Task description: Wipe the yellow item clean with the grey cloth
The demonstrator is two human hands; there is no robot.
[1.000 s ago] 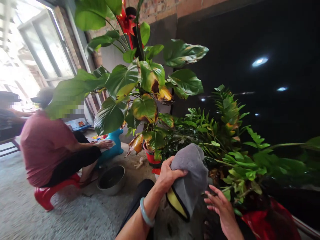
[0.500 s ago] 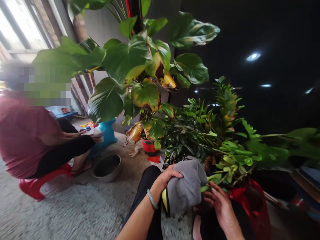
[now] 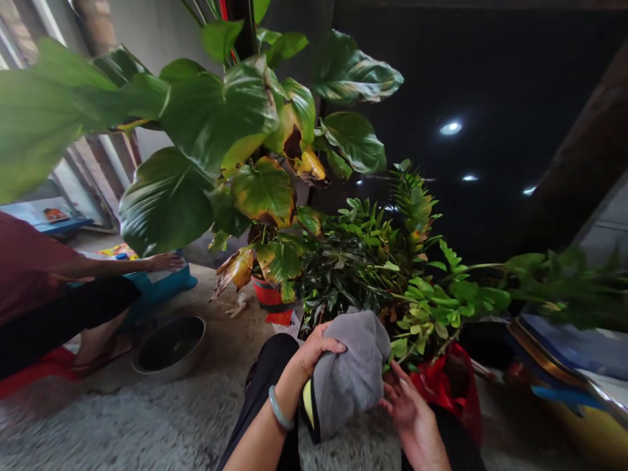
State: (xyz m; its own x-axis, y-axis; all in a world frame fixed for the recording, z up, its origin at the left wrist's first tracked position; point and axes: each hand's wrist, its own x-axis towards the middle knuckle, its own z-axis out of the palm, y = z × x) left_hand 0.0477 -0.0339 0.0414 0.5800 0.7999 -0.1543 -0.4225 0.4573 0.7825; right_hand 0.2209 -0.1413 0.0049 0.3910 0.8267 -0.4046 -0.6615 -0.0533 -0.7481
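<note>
My left hand (image 3: 314,350) grips a grey cloth (image 3: 350,373) with a yellow, black-edged underside, held low in front of me. My right hand (image 3: 407,409) is just right of the cloth, fingers spread, fingertips close to its lower edge and to the low fronds of a small-leaved plant (image 3: 392,275) in a red wrapped pot (image 3: 449,386). A pale bangle sits on my left wrist.
A tall plant with big green and yellowing leaves (image 3: 235,144) stands in a red pot (image 3: 267,292) behind. A metal bowl (image 3: 169,347) lies on the rough floor at left. A seated person in a dark red top (image 3: 29,275) reaches toward a blue object (image 3: 161,284).
The view has dropped and swung right. My hands and the cloth have come lower, toward the small-leaved plant's base. The seated person has slid to the left edge.
</note>
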